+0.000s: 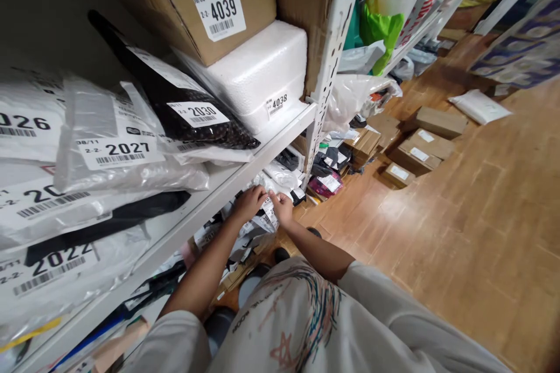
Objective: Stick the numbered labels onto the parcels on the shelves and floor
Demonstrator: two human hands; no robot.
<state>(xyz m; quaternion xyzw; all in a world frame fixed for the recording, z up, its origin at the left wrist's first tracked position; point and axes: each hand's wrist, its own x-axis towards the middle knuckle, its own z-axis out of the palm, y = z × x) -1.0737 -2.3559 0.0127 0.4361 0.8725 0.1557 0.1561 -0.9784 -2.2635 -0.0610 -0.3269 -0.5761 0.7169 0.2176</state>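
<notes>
Both my hands reach down to the lowest shelf level, under the white metal shelf [262, 151]. My left hand [248, 203] lies on a pile of white and grey parcel bags [258, 226], fingers curled over the top one. My right hand [281, 207] pinches the edge of a white labelled bag [269, 210] between the two hands. The fingertips are partly hidden by the bags.
The shelf above carries numbered parcels: bags 2027 [122, 151] and 2030 [196, 113], a white foam box 4038 [258, 73], a cardboard box 4039 [205, 0]. A white upright post [326, 64] stands right of them. Cardboard boxes [420, 145] lie on the wooden floor.
</notes>
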